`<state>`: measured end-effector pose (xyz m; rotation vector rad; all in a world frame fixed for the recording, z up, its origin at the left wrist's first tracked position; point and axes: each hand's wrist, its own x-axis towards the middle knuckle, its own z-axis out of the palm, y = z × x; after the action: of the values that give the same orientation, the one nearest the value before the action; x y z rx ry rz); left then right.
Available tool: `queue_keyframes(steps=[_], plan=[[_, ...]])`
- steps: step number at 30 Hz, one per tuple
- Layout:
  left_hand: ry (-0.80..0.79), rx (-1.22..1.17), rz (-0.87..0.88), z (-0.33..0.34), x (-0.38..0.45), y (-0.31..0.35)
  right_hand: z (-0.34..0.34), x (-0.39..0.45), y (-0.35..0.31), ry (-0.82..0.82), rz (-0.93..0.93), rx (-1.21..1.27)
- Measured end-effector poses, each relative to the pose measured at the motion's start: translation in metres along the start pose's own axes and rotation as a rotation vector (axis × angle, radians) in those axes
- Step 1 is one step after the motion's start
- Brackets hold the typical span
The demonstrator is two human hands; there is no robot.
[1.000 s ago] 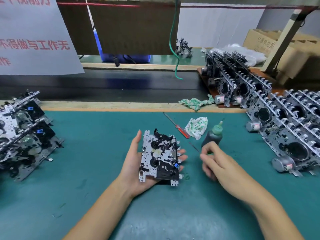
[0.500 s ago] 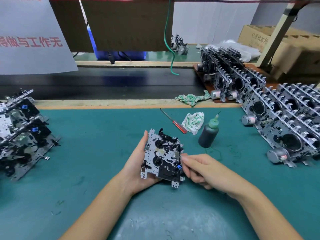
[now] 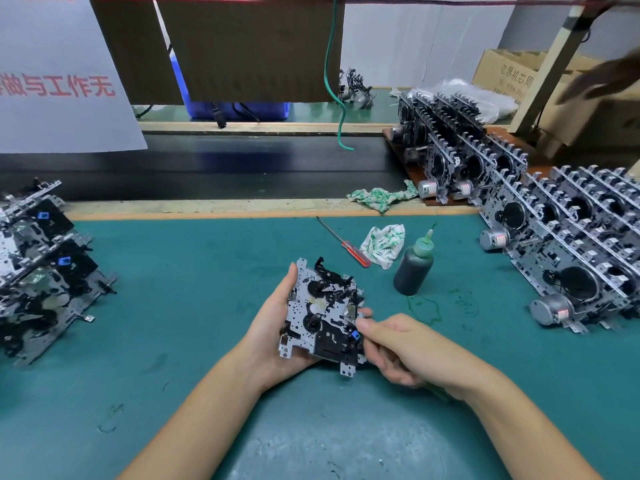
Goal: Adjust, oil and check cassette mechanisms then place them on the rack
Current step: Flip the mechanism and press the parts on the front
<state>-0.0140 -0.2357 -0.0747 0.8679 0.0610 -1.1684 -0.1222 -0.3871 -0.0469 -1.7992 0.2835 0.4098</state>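
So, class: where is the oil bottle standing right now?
The oil bottle stands upright on the green mat, right of centre, beside the white rag and the red-handled screwdriver.

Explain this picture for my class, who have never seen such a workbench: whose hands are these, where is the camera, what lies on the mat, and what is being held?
The camera sits on the worker's head, looking down at their own bare hands; there is no robot. The left hand cradles a cassette mechanism, a metal plate with small black parts. The right hand pinches at its right edge. On the green mat lie a red-handled screwdriver, a crumpled cloth and a dark oil bottle standing upright. More mechanisms are piled at left and lined in rows at right.
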Motion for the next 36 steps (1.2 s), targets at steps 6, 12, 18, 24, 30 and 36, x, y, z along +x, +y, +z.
queue_keyframes(steps=[6,12,18,24,30,36], plan=[[0.032,0.026,0.011,0.002,-0.001,-0.001,0.000,0.001,-0.002,-0.022,0.033,-0.004],[0.062,0.021,0.042,0.002,0.002,-0.002,-0.005,0.004,-0.005,-0.051,0.072,-0.089],[0.049,0.026,0.047,0.004,0.003,-0.001,-0.009,0.006,-0.006,-0.112,0.114,-0.151],[0.074,0.052,0.069,0.010,0.001,-0.002,-0.012,0.006,-0.007,-0.148,0.099,-0.205],[0.100,0.033,0.075,0.017,-0.003,-0.006,-0.014,0.009,-0.003,-0.154,0.059,-0.132],[0.011,-0.253,0.034,0.020,-0.011,-0.004,-0.024,0.005,-0.004,0.031,-0.074,0.257]])
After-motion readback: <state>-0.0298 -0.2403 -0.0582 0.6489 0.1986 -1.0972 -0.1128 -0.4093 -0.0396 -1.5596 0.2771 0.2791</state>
